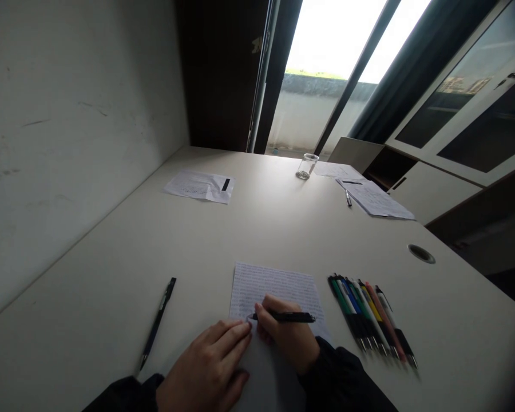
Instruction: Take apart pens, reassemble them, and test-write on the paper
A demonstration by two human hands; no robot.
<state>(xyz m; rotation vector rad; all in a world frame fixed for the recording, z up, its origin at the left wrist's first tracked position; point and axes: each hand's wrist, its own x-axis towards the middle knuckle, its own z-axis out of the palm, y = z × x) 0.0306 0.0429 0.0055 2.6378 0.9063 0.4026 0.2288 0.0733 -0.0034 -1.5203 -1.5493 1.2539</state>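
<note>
The left hand (210, 366) lies flat near the lower left of a written-on sheet of paper (278, 286), its fingers close together, the thumb slightly apart, the fingertips on the page. Just beside them, the right hand (286, 335) pinches a black pen (294, 317) between thumb and fingers, its tip at the paper. A dark pen (158, 323) lies to the left on the white table (111, 274); a row of colored pens (371, 317) lies to the right. Farther off sit loose papers (201, 186) and a clear glass (307, 166).

the pen (292, 317) is black, the sheet (274, 286) white with dark rows, the table (257, 234) white.
</note>
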